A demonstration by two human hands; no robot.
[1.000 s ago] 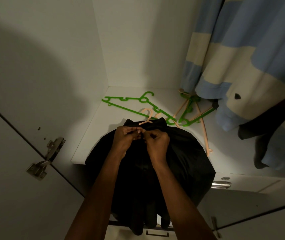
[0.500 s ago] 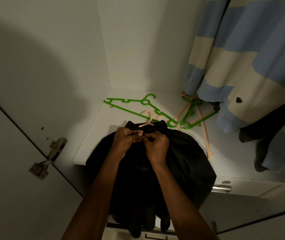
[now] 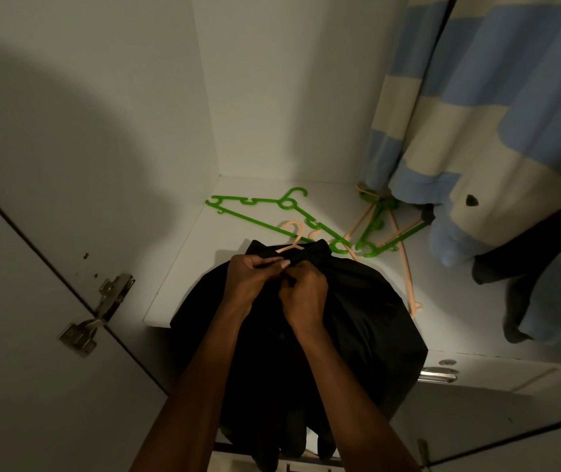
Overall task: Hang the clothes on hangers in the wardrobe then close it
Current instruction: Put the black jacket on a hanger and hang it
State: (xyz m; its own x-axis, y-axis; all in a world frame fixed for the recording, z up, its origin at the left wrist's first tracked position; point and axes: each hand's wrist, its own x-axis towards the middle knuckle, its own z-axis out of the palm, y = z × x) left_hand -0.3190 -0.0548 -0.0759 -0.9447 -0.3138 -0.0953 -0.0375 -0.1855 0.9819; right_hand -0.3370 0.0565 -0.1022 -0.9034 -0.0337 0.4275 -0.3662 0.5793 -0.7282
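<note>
A black shirt lies draped over the front edge of the white wardrobe shelf, on a peach hanger whose hook sticks out past the collar. My left hand and my right hand meet just below the collar, both pinching the shirt's front fabric. A blue and cream striped garment hangs at the right inside the wardrobe.
Loose green hangers and peach hangers lie on the shelf behind the shirt. A dark garment hangs at the far right. The open wardrobe door with a metal hinge stands at the left. A metal handle shows below the shelf.
Both hands stay at the collar with small finger movements on the fabric. The view has shifted slightly; the shirt has not moved.
</note>
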